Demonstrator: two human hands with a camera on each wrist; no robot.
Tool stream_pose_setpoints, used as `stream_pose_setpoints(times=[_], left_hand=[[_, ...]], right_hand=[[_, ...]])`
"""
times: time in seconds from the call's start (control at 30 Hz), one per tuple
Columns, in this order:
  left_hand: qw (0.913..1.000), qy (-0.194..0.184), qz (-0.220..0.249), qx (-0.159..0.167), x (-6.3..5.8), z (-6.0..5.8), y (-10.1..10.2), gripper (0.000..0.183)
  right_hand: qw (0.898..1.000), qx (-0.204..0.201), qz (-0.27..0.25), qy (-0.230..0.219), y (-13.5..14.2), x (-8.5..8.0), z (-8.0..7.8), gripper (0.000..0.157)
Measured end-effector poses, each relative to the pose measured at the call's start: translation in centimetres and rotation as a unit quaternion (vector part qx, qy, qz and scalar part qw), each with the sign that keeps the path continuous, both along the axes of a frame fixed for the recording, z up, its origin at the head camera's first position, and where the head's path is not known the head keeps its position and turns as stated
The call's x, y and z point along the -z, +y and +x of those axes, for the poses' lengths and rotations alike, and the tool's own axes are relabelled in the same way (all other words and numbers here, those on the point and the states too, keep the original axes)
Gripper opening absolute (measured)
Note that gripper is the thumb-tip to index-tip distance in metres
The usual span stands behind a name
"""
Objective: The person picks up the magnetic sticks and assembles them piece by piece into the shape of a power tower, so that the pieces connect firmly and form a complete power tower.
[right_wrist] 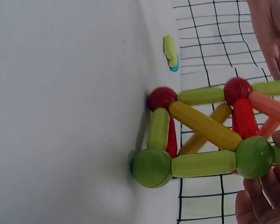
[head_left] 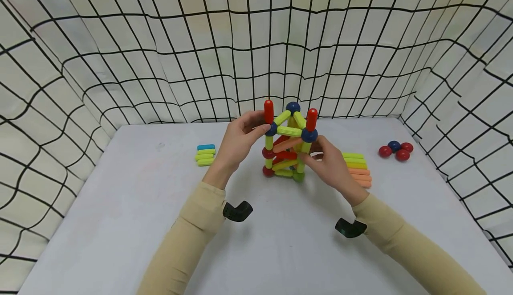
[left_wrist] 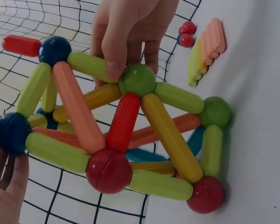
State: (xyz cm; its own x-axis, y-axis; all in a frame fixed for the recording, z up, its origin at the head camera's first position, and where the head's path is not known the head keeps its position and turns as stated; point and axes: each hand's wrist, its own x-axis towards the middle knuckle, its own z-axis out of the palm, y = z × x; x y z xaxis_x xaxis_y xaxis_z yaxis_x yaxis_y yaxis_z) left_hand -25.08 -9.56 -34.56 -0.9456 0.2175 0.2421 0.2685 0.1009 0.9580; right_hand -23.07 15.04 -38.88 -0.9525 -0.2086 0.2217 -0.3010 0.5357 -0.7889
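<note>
Tower [right_wrist: 206, 126], its top outside right wrist view

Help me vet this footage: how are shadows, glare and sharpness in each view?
Head: faint, soft-edged shadows on the white tabletop; left wrist: pale sheen on the middle red ball; right wrist: soft shadow where the lower green ball meets the tabletop, loose sticks beyond looking slightly soft.
</note>
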Motion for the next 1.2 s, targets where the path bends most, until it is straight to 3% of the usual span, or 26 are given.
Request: stream_pose_setpoints(times=[0.13, 0.43, 0.53, 0.63, 0.87, 1.03, 1.2], left_hand=[[0.9997, 0.0, 0.005, 0.023, 0.3, 1.0, -0.1, 0.036], [0.9943, 0.019, 0.011, 0.104, 0.7, 2.7, -0.6, 0.033], [0.994, 0.011, 0.012, 0.108, 1.2, 2.9, -1.3, 0.035], [0.9964, -0.003, 0.006, 0.084, 2.0, 2.9, -2.8, 0.036], [0.9985, -0.049, -0.017, -0.018, 5.2, 1.6, -8.1, 0.042], [0.9911, -0.09, -0.052, -0.083, 7.2, 1.1, -11.7, 0.043], [0.9776, -0.131, -0.107, -0.126, 8.4, 1.2, -13.6, 0.042]], right_hand=[[1.0, -0.004, 0.007, -0.003, 0.7, -0.2, -0.8, 0.039], [0.997, -0.003, 0.016, -0.073, 0.9, -0.9, -2.1, 0.046], [0.996, -0.007, 0.021, -0.082, 0.9, -0.9, -2.4, 0.046], [0.996, -0.013, 0.024, -0.088, 0.9, -0.9, -2.7, 0.044], [0.995, -0.02, 0.021, -0.095, 1.2, -0.9, -2.8, 0.046], [0.995, -0.022, 0.023, -0.099, 1.1, -0.9, -2.8, 0.046], [0.994, -0.02, 0.024, -0.103, 1.1, -0.9, -2.8, 0.045]])
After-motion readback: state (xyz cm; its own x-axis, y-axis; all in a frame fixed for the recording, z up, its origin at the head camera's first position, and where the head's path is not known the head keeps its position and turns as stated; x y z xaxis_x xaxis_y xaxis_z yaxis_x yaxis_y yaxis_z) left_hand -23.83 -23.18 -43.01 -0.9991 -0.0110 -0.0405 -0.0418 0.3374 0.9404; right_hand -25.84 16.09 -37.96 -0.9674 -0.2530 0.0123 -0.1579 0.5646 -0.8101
